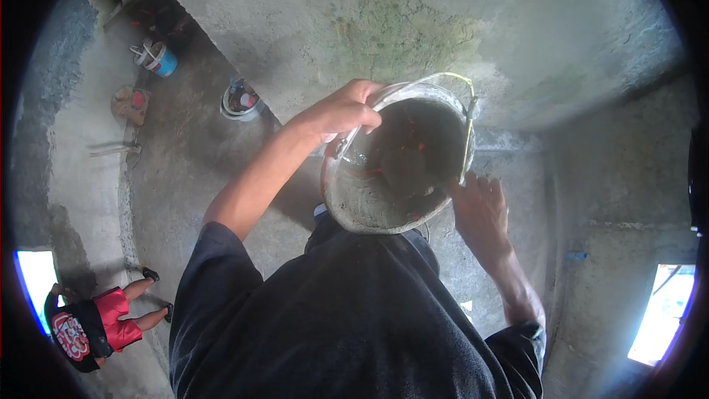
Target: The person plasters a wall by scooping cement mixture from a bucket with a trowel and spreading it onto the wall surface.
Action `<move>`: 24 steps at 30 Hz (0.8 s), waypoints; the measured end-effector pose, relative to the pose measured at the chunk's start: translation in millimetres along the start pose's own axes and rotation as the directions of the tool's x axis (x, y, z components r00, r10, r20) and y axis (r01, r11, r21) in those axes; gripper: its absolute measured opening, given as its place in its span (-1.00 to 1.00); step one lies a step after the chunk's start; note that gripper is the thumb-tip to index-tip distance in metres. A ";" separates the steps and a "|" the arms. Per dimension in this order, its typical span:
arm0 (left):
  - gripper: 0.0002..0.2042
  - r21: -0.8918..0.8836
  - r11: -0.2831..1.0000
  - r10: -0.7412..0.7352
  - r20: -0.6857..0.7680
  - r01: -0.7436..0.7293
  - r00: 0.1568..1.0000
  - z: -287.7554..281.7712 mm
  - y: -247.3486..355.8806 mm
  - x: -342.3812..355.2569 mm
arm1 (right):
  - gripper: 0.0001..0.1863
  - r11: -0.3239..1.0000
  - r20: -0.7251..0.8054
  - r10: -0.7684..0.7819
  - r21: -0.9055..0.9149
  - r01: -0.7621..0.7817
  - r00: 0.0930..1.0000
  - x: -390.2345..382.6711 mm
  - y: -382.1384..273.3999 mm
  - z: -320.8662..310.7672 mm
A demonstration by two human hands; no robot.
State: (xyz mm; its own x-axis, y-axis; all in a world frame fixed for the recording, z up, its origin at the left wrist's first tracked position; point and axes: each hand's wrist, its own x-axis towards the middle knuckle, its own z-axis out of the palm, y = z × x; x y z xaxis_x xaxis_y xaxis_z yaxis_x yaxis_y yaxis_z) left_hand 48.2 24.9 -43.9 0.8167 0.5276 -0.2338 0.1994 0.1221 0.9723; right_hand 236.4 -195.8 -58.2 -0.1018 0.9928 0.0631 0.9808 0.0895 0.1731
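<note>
Right in front of me, close to the wall, is a bucket [346,205] crusted with grey cement. It is tilted so that its round mouth faces me. Grey, wet-looking mix [410,174] lies inside, with a few small reddish spots. My left hand [346,112] is closed on the upper left of the rim, thumb over the edge. On the lower right side my right hand [478,207] is closed on the rim near the end of the pale handle [470,122]; its fingertips are partly hidden. The handle arches over the top and right of the mouth.
Rough concrete wall [517,29] rises ahead. Left of me on the floor stand a filled pail [242,100] and a blue-and-white bucket [162,60]. A bag [130,106] and a wooden-handled tool [112,151] lie farther left. A person in red shorts [114,318] is at the lower left.
</note>
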 end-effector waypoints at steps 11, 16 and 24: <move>-0.62 0.073 0.997 0.001 0.049 -0.005 0.999 12.0 9.1 6.6 | -0.58 0.937 0.033 -0.048 -0.344 0.056 0.998 47.3 0.2 20.7; -0.61 0.063 0.998 0.007 0.019 -0.008 1.000 8.6 1.8 4.1 | -0.49 0.999 0.305 0.006 0.031 -0.016 0.952 46.8 1.5 21.5; -0.58 0.053 0.999 -0.002 0.020 0.001 1.000 11.5 8.0 -6.4 | -0.59 0.915 -0.009 0.004 0.402 0.000 1.000 26.1 -25.9 70.4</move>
State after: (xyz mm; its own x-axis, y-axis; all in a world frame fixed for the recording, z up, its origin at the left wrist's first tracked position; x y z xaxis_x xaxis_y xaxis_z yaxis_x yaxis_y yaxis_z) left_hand 50.7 12.8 -34.7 0.8267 0.5107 -0.2363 0.2292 0.0779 0.9703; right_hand 219.9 -166.6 -130.2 -0.0992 0.9924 0.0731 0.9648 0.1139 -0.2371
